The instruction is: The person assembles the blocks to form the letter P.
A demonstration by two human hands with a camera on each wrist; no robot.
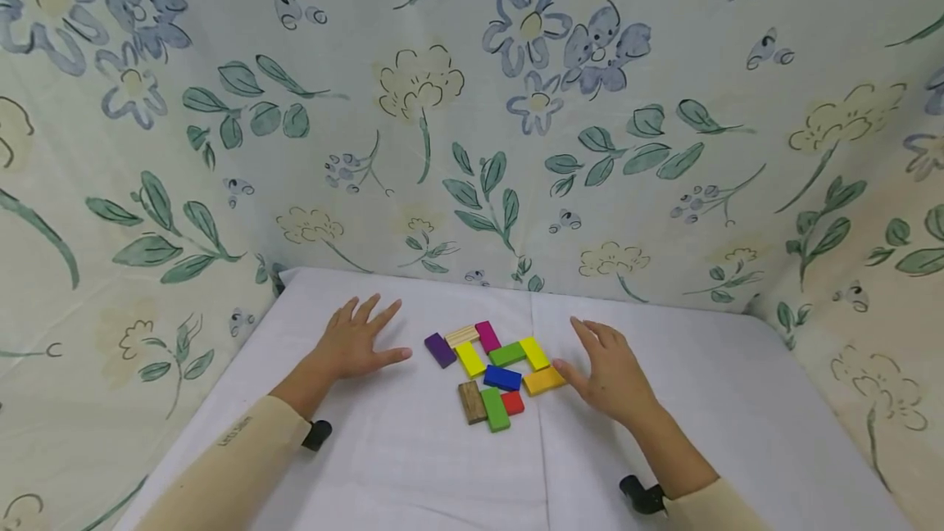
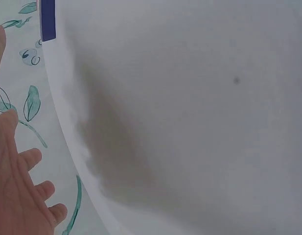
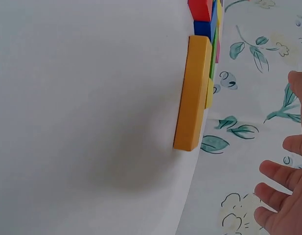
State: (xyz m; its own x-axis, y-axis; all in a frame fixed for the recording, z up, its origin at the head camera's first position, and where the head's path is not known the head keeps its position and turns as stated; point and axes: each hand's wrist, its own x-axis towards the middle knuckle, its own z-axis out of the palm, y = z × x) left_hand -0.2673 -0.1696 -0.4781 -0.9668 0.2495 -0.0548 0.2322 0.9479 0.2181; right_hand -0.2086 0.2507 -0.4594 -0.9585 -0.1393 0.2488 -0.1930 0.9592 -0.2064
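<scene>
Several coloured wooden blocks lie flat in a loose cluster on the white cloth. My left hand (image 1: 357,342) is spread to the left of them, nearest the purple block (image 1: 440,350), and holds nothing. On the other side, my right hand (image 1: 612,371) hovers with fingers extended, its thumb close to the orange block (image 1: 544,382); whether they touch I cannot tell in the head view. In the right wrist view a gap shows between that hand (image 3: 285,196) and the orange block (image 3: 192,93). Blue (image 1: 503,378), brown (image 1: 472,402) and red (image 1: 512,402) blocks sit among green and yellow ones.
The white-covered table (image 1: 398,465) reaches back to a floral curtain (image 1: 472,105), which also hangs along both sides. A black wrist camera (image 1: 317,435) sits at the left sleeve, another black camera (image 1: 642,495) at the right.
</scene>
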